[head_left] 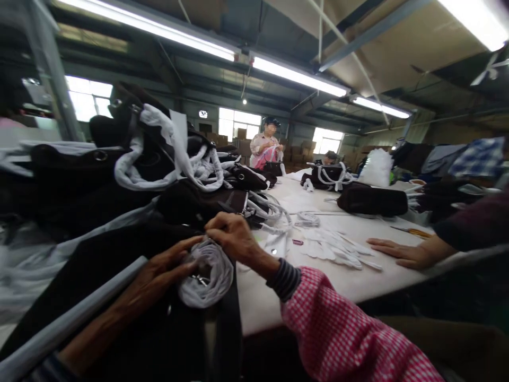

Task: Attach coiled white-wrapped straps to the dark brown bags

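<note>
A coil of strap wrapped in thin white material (225, 278) rests on a black bag (131, 329) in front of me. My left hand (169, 265) holds the coil from its left side, one finger along the top and another reaching into the ring. At the coil's upper edge, my right hand (234, 236) is closed in a pinch on the strap. Its fingertips are partly hidden. A small metal piece shows inside the ring. Beyond my hands are more black bags (186, 204) with white-wrapped handles (173, 143).
Bags are piled high on the left. On the white table (258, 307) lie thin white pieces (328, 246), a dark rolled bag (371, 200) and a yellow-handled tool (417, 232). A co-worker's hand (409, 252) rests flat at right; another person (266, 143) stands farther back.
</note>
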